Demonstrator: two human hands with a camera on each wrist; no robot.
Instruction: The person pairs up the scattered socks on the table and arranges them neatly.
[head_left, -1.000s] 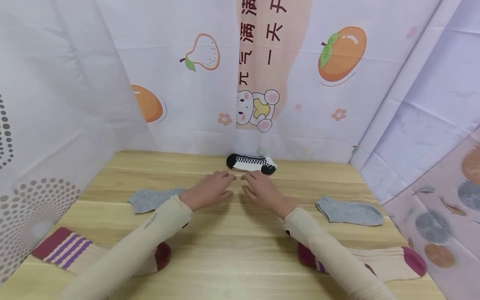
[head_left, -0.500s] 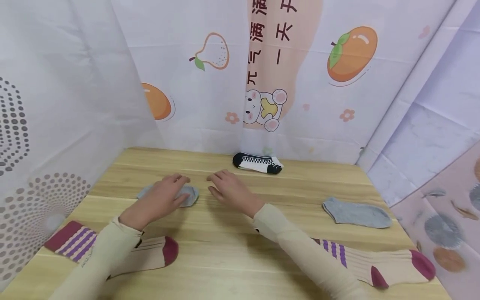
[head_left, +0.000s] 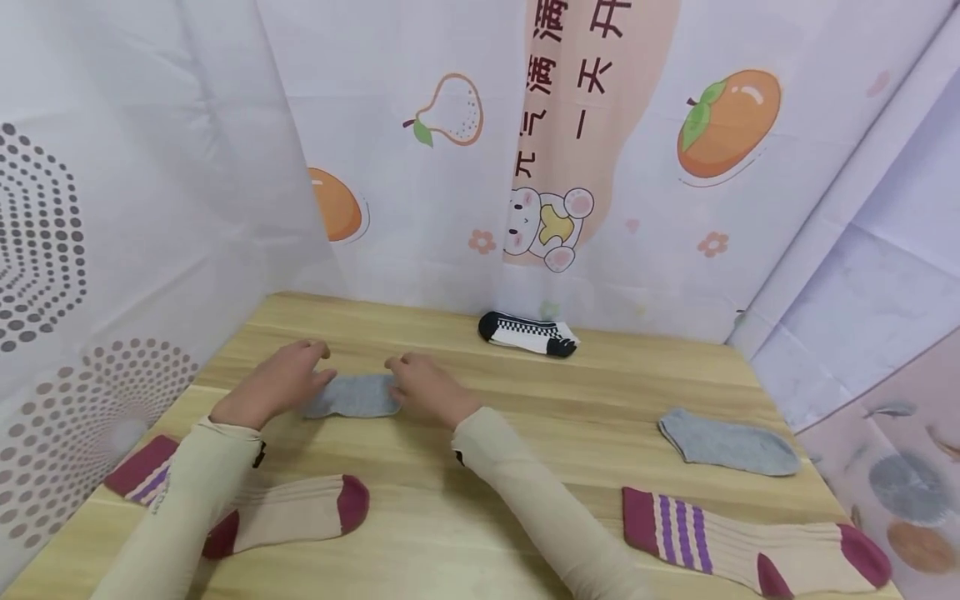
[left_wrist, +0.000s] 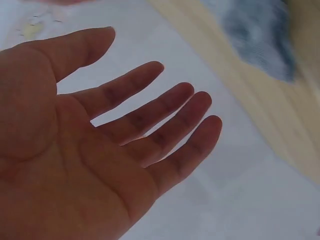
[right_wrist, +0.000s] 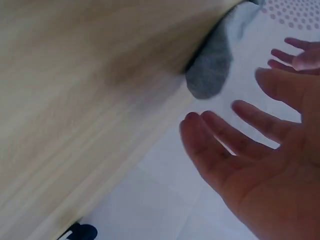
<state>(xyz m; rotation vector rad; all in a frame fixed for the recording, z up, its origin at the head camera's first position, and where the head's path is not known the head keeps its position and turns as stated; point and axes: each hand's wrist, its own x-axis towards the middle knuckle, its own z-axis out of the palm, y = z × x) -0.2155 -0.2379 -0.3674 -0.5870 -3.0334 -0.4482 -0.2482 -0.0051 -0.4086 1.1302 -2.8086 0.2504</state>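
Note:
A grey ankle sock [head_left: 354,396] lies on the table's left side, between my two hands. My left hand [head_left: 276,385] is at its left end; the left wrist view shows the fingers [left_wrist: 175,120] spread and relaxed, apart from the sock. At the right end is my right hand [head_left: 433,390], hiding part of that tip in the head view. In the right wrist view its fingers [right_wrist: 210,150] are loosely bent, holding nothing, with the sock [right_wrist: 212,65] beyond them.
On the wooden table [head_left: 480,517], a black-and-white sock [head_left: 528,335] lies at the back. Another grey sock [head_left: 731,443] is at the right. Cream-and-maroon striped socks lie at front left [head_left: 292,510] and front right [head_left: 750,542]. Printed curtains [head_left: 420,208] surround the table.
Both hands have moved left, from near the black-and-white sock to the left grey sock. They have also spread further apart. The head view has shifted slightly left.

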